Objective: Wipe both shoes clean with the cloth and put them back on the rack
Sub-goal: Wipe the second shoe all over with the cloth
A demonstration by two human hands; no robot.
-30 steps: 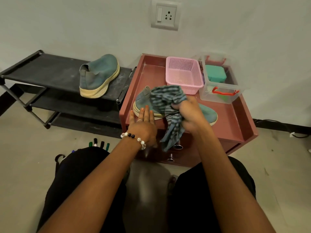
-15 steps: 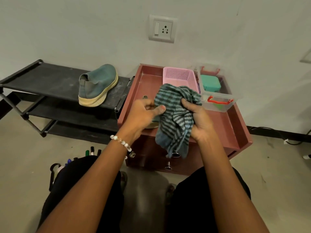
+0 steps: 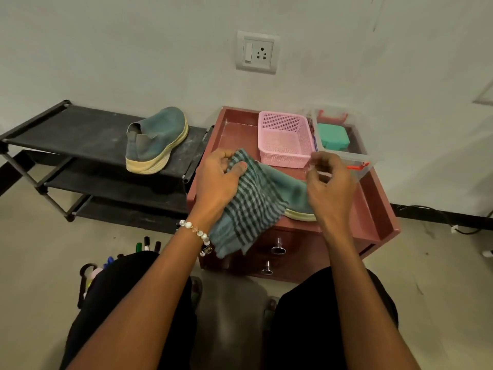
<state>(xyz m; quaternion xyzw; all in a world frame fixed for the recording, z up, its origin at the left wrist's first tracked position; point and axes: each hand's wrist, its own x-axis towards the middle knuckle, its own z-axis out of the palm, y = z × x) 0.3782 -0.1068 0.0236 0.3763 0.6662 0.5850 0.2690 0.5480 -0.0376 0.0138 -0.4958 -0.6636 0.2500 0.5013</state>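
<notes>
Holding the striped cloth [image 3: 248,209] by its upper edge, the left hand [image 3: 217,182] has thumb and fingers curled into the fabric, a tight grip, and a beaded bracelet [image 3: 198,233] sits on that wrist. The cloth hangs down over the front of the reddish drawer unit [image 3: 373,198], covering the heel end of the teal shoe [image 3: 293,193] that lies on the unit's tray top; only part of the shoe's upper and its pale sole edge show between the two hands. The right hand [image 3: 330,188] hovers just beside the cloth above the shoe, fingers loosely bent, its grip holding nothing that can be seen. A pink basket [image 3: 285,140] and a clear box [image 3: 344,153] with a green container inside stand at the back of the tray. On the black rack [image 3: 80,134] to the left, the second teal shoe [image 3: 156,140] rests on the top shelf, toe toward the wall.
</notes>
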